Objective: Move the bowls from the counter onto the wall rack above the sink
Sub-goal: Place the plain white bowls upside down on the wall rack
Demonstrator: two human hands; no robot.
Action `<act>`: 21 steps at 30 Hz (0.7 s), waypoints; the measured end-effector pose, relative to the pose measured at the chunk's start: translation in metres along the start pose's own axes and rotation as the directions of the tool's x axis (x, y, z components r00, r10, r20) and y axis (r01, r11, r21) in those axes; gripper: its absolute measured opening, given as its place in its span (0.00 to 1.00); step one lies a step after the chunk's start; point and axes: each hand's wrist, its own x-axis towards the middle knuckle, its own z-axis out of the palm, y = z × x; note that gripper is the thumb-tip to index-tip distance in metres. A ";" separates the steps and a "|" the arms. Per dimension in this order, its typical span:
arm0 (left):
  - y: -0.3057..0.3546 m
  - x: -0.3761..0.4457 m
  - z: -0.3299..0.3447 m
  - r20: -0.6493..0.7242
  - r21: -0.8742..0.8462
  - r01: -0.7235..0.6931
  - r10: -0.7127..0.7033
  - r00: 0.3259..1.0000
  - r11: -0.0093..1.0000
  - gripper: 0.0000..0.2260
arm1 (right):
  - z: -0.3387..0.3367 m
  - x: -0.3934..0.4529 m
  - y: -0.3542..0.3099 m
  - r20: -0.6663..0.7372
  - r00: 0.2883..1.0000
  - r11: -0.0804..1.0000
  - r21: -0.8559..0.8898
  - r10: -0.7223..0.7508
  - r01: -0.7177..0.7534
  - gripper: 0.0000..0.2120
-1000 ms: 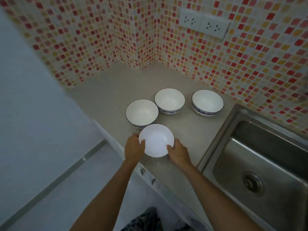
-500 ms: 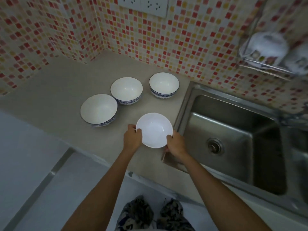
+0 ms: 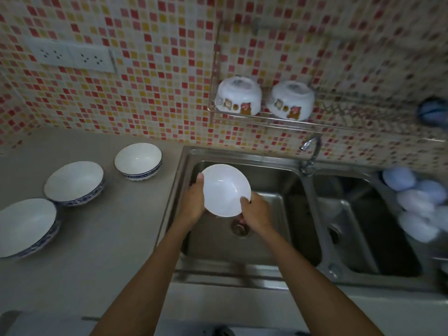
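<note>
Currently holding a plain white bowl [image 3: 225,190] over the left sink basin [image 3: 271,238], clear of the counter [image 3: 116,229]; left hand [image 3: 194,202] pressing thumb on the near-left rim, other fingers hidden beneath; right hand [image 3: 257,213] pinching the near-right rim; sitting well left of the fingers, three blue-rimmed bowls [image 3: 138,161]; resting inverted above and beyond the fingers on the wall rack [image 3: 322,126], two decorated bowls [image 3: 238,97].

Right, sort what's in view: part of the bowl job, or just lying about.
Job: white bowl held in left hand and right hand; three blue-rimmed bowls on counter; rack.

Lying about: sink, tap, sockets, two upturned bowls already racked.
</note>
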 end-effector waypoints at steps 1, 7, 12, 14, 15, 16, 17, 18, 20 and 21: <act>0.008 0.001 0.011 0.013 0.005 -0.019 0.019 1.000 1.000 0.20 | -0.016 0.003 0.003 -0.047 0.998 0.999 -0.008 -0.038 0.038 0.15; 0.083 0.018 0.067 -0.044 -0.107 -0.217 0.213 0.976 0.970 0.15 | -0.118 0.041 0.002 -0.380 0.859 0.930 -0.010 -0.342 0.366 0.16; 0.140 0.028 0.097 -0.120 -0.167 -0.344 0.327 0.937 0.924 0.20 | -0.180 0.087 0.000 -0.506 0.612 0.792 -0.339 -0.608 0.507 0.14; 0.162 0.032 0.109 -0.122 -0.101 -0.437 0.425 0.897 0.894 0.20 | -0.192 0.110 0.003 -0.462 0.635 0.783 -0.420 -0.620 0.458 0.17; 0.173 0.034 0.114 -0.107 -0.057 -0.474 0.467 0.878 0.879 0.20 | -0.195 0.124 0.006 -0.438 0.653 0.778 -0.461 -0.618 0.427 0.19; 0.184 0.038 0.120 -0.085 -0.016 -0.500 0.497 0.863 0.866 0.20 | -0.197 0.134 0.008 -0.418 0.660 0.763 -0.507 -0.624 0.401 0.20; 0.193 0.044 0.126 -0.054 0.025 -0.521 0.522 0.852 0.853 0.21 | -0.198 0.142 0.011 -0.409 0.659 0.749 -0.542 -0.632 0.381 0.22; 0.200 0.050 0.130 -0.027 0.072 -0.544 0.547 0.837 0.836 0.22 | -0.197 0.148 0.014 -0.412 0.641 0.733 -0.567 -0.648 0.376 0.23; 0.214 0.065 0.139 -0.006 0.213 -0.597 0.612 0.791 0.773 0.26 | -0.194 0.152 0.019 -0.447 0.581 0.715 -0.578 -0.680 0.392 0.24; 0.221 0.072 0.143 -0.020 0.271 -0.602 0.630 0.776 0.751 0.29 | -0.192 0.154 0.020 -0.464 0.543 0.702 -0.589 -0.700 0.400 0.23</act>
